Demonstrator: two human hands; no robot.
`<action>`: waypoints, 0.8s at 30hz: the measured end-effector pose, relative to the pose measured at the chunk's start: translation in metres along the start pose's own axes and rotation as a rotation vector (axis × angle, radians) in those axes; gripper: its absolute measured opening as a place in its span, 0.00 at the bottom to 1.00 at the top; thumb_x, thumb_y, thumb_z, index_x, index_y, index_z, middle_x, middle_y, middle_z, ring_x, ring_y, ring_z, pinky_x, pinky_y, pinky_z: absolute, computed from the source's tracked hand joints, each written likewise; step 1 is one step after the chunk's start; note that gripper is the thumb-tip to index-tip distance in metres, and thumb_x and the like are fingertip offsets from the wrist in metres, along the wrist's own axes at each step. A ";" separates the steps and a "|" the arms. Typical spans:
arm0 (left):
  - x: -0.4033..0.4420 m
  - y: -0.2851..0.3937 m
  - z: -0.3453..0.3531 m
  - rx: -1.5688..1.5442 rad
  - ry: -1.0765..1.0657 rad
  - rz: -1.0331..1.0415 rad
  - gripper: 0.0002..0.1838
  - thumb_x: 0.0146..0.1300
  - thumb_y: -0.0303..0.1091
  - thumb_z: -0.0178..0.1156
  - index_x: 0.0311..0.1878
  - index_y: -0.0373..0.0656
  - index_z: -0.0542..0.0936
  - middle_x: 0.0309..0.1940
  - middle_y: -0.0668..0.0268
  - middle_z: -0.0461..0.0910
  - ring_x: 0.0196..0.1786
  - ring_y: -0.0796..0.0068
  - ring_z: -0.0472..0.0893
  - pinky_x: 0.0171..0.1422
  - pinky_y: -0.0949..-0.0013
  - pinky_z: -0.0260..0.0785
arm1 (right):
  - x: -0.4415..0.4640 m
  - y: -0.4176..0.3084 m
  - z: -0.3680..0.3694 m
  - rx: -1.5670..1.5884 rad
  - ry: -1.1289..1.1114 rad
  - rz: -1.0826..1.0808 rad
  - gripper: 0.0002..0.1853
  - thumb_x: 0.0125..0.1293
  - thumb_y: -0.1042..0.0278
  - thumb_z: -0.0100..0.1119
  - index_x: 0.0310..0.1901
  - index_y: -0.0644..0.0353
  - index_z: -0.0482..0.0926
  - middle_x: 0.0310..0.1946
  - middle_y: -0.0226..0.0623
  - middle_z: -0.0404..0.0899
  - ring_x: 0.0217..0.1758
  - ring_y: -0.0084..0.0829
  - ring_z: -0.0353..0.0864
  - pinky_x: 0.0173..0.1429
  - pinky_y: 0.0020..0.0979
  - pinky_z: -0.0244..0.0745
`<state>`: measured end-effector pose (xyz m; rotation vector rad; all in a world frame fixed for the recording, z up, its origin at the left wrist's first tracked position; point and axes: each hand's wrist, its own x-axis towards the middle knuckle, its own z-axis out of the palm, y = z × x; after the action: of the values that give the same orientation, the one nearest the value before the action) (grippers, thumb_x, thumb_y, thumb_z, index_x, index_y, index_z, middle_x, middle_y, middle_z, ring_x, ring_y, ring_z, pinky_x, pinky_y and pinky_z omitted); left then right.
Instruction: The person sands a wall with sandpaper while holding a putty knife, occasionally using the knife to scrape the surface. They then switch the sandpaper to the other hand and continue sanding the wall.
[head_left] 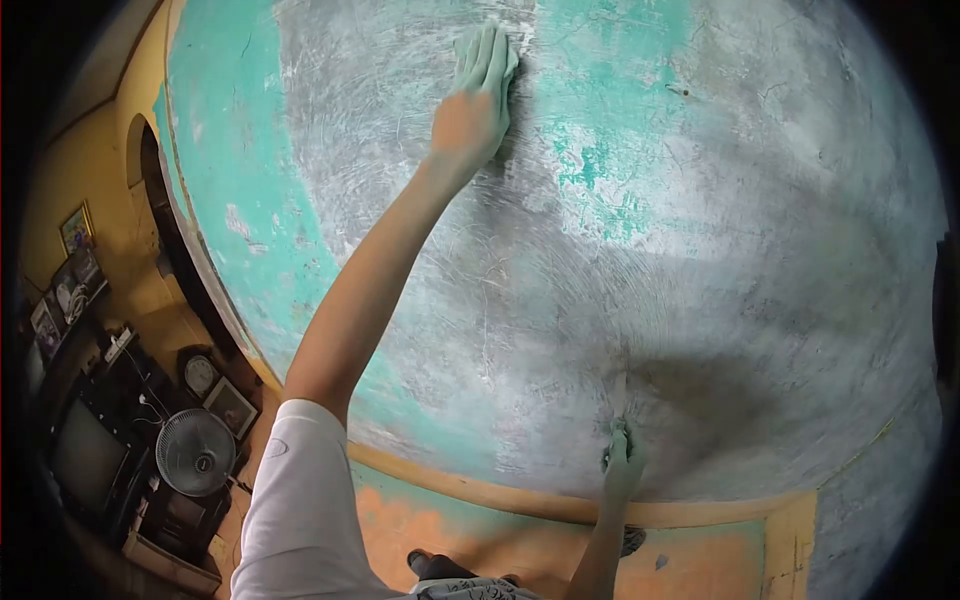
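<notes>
My left hand (484,85), coated in pale green dust, presses against the upper part of the wall (420,250) with its fingers straight and together. A thin, dusty edge shows around the fingers, as of a folded sheet or cloth; its kind is unclear. Low on the wall, my right hand (624,468) is closed around the handle of a scraper (620,395), whose narrow blade points upward close to the surface. The wall has bare grey, scratched areas, with turquoise paint (235,150) at the left and a flaking turquoise patch (590,165) right of centre.
A nail or hole (685,92) marks the upper wall. A yellowish ledge (480,492) runs beneath it, above an orange surface. At the left are a fan (196,453), a television (88,455), a clock (199,374), framed pictures (76,228) and an arched doorway (165,215).
</notes>
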<state>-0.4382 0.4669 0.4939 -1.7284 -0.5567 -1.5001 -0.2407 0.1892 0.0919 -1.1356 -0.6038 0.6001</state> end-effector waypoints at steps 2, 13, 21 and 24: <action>-0.002 -0.002 -0.008 -0.004 -0.048 0.013 0.30 0.77 0.31 0.48 0.81 0.41 0.61 0.81 0.53 0.61 0.80 0.44 0.63 0.70 0.51 0.78 | -0.001 -0.002 -0.003 0.008 -0.005 -0.005 0.11 0.78 0.71 0.56 0.55 0.65 0.83 0.37 0.33 0.87 0.21 0.12 0.67 0.22 0.18 0.60; 0.111 -0.034 0.000 0.087 0.066 0.069 0.28 0.80 0.36 0.48 0.79 0.39 0.62 0.79 0.52 0.64 0.78 0.45 0.66 0.74 0.51 0.74 | -0.003 -0.044 -0.004 -0.044 0.003 0.032 0.13 0.79 0.67 0.56 0.55 0.65 0.83 0.31 0.26 0.79 0.23 0.13 0.67 0.24 0.20 0.61; 0.081 -0.015 0.001 0.044 0.011 0.029 0.29 0.80 0.35 0.48 0.81 0.44 0.60 0.80 0.55 0.63 0.80 0.49 0.64 0.75 0.52 0.74 | -0.006 -0.033 -0.011 0.019 0.014 0.086 0.11 0.80 0.67 0.55 0.52 0.64 0.83 0.33 0.28 0.82 0.21 0.13 0.66 0.24 0.21 0.61; 0.061 -0.013 0.001 0.032 -0.018 0.071 0.29 0.80 0.34 0.48 0.82 0.43 0.59 0.81 0.55 0.61 0.83 0.51 0.60 0.78 0.53 0.71 | -0.003 -0.012 -0.011 -0.009 -0.030 0.081 0.10 0.80 0.68 0.55 0.51 0.64 0.83 0.35 0.30 0.84 0.20 0.13 0.66 0.24 0.21 0.62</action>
<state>-0.4342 0.4664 0.5565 -1.7211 -0.5207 -1.4200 -0.2334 0.1760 0.0990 -1.1657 -0.5885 0.6857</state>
